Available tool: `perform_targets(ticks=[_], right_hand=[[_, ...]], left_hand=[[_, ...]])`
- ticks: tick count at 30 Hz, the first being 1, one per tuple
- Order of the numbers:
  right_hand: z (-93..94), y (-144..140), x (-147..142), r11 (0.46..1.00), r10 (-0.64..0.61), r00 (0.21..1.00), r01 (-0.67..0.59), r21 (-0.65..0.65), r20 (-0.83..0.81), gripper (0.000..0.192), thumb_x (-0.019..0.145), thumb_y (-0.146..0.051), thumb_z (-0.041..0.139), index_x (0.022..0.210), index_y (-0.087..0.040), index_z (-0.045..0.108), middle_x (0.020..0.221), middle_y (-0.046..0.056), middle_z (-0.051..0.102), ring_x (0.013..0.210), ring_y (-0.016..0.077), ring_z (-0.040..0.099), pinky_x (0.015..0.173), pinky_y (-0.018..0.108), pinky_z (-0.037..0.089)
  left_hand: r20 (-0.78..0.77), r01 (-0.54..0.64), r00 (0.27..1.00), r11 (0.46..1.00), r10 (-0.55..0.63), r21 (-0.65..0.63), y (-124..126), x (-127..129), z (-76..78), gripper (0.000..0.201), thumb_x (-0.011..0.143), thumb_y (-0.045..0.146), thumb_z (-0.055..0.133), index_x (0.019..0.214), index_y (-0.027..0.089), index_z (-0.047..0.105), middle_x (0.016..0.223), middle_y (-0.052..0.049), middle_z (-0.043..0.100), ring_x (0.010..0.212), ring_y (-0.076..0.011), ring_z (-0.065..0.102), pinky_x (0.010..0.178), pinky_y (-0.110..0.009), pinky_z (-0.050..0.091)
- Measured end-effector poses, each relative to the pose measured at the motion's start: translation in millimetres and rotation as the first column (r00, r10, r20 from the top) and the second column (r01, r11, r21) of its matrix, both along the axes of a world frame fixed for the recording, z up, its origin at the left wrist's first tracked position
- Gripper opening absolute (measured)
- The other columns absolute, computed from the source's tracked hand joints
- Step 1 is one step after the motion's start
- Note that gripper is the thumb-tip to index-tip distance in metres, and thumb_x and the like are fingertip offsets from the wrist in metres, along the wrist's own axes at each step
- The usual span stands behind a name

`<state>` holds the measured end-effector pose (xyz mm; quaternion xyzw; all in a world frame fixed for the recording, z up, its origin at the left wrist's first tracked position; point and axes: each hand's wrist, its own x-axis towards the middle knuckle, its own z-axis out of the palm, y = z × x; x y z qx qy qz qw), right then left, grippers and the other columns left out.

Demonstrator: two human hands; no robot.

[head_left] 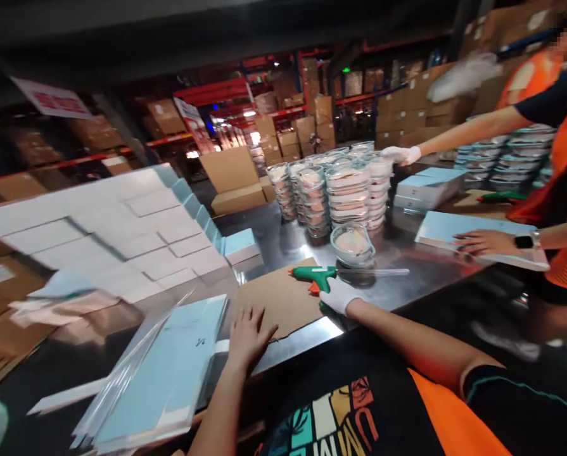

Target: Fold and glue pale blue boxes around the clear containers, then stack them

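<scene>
My right hand (341,295), in a white glove, is wrapped round the handle of a green glue gun (314,273) with an orange trigger. The gun's nozzle points left, and a clear glue stick (391,272) sticks out behind it. Beneath the gun lies a flat piece of brown cardboard (278,297). Bare and spread, my left hand (249,332) rests at the cardboard's left edge with nothing in it. To its left is a light blue flat box (169,367), with clear plastic strips (126,373) along its far side.
Stacks of lidded round containers (347,190) stand ahead, one single container (353,245) before them. White boxes (107,234) are piled at left. On the right, a co-worker's bare hand (485,242) lies on a box; their gloved hand (401,155) reaches to the stacks.
</scene>
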<state>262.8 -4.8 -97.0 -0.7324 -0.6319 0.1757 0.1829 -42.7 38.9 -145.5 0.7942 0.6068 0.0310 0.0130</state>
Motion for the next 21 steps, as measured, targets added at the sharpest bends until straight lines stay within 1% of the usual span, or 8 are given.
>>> perform_targets(ticks=[3, 6, 8, 10, 12, 15, 18, 21], right_hand=[[-13.7, -4, -6, 1.000, 0.030, 1.000, -0.030, 0.004, 0.010, 0.040, 0.102, -0.042, 0.059, 0.131, -0.015, 0.067, 0.123, 0.016, 0.076, 0.106, 0.0259, 0.073, 0.091, 0.036, 0.052], [-21.6, -13, -6, 0.989, 0.136, 0.990, -0.138, 0.045, 0.034, 0.044, 0.099, -0.050, 0.064, 0.131, -0.019, 0.067, 0.126, 0.013, 0.075, 0.110, 0.0266, 0.071, 0.091, 0.033, 0.049], [-24.4, -21, 3, 0.980, 0.189, 0.981, -0.192, 0.060, 0.051, 0.040, 0.098, -0.051, 0.068, 0.125, -0.022, 0.071, 0.125, 0.010, 0.076, 0.109, 0.0249, 0.070, 0.091, 0.031, 0.048], [-25.8, -32, 21, 0.981, 0.179, 0.981, -0.183, 0.070, 0.071, 0.032, 0.099, -0.046, 0.068, 0.119, -0.022, 0.074, 0.122, 0.009, 0.076, 0.109, 0.0240, 0.069, 0.091, 0.030, 0.047], [-26.0, -45, 50, 0.991, 0.098, 0.990, -0.106, 0.080, 0.097, 0.027, 0.100, -0.039, 0.067, 0.117, -0.020, 0.076, 0.121, 0.010, 0.077, 0.111, 0.0244, 0.069, 0.093, 0.030, 0.047], [-24.4, -69, 106, 0.989, -0.116, 0.983, 0.103, 0.103, 0.139, 0.028, 0.105, -0.030, 0.054, 0.118, -0.018, 0.076, 0.122, 0.012, 0.077, 0.112, 0.0246, 0.069, 0.094, 0.031, 0.046], [-23.0, -90, 160, 0.943, -0.326, 0.929, 0.306, 0.135, 0.177, 0.038, 0.108, -0.025, 0.040, 0.119, -0.017, 0.075, 0.123, 0.014, 0.077, 0.112, 0.0246, 0.069, 0.094, 0.032, 0.046], [-25.5, -102, 193, 0.904, -0.425, 0.881, 0.401, 0.148, 0.210, 0.034, 0.106, -0.028, 0.045, 0.112, -0.017, 0.077, 0.119, 0.014, 0.077, 0.108, 0.0247, 0.070, 0.092, 0.032, 0.047]], left_hand=[[-0.057, 0.050, 0.997, 0.999, -0.049, 0.009, 4, -6, -7.7, 0.075, 0.100, 0.062, 0.057, 0.163, 0.021, 0.051, 0.173, -0.021, 0.042, 0.160, -0.0435, 0.039, 0.125, -0.056, 0.039], [-0.082, 0.063, 0.995, 0.996, -0.057, 0.065, 7, -12, -18.7, 0.074, 0.100, 0.061, 0.054, 0.162, 0.021, 0.052, 0.171, -0.021, 0.045, 0.158, -0.0434, 0.043, 0.123, -0.056, 0.041], [-0.082, 0.058, 0.995, 0.993, -0.050, 0.106, 10, -16, -27.9, 0.073, 0.100, 0.061, 0.051, 0.161, 0.021, 0.054, 0.170, -0.019, 0.047, 0.158, -0.0424, 0.044, 0.122, -0.057, 0.043], [-0.058, 0.068, 0.996, 0.990, -0.061, 0.122, 13, -20, -37.7, 0.072, 0.099, 0.060, 0.047, 0.158, 0.020, 0.058, 0.168, -0.017, 0.050, 0.156, -0.0414, 0.046, 0.122, -0.057, 0.044], [-0.001, 0.085, 0.996, 0.984, -0.086, 0.158, 18, -25, -46.4, 0.072, 0.097, 0.060, 0.043, 0.150, 0.017, 0.066, 0.164, -0.017, 0.055, 0.154, -0.0407, 0.049, 0.123, -0.055, 0.045], [0.126, 0.107, 0.981, 0.955, -0.147, 0.277, 23, -32, -54.4, 0.065, 0.092, 0.057, 0.041, 0.126, 0.018, 0.080, 0.150, -0.016, 0.068, 0.150, -0.0390, 0.055, 0.124, -0.050, 0.046], [0.241, 0.107, 0.950, 0.930, -0.200, 0.352, 25, -39, -54.4, 0.047, 0.086, 0.055, 0.047, 0.102, 0.031, 0.084, 0.131, -0.010, 0.079, 0.138, -0.0372, 0.065, 0.119, -0.050, 0.052], [0.299, 0.103, 0.929, 0.930, -0.216, 0.353, 23, -40, -49.2, 0.033, 0.079, 0.054, 0.057, 0.094, 0.041, 0.084, 0.117, -0.003, 0.083, 0.130, -0.0374, 0.070, 0.114, -0.051, 0.057]])
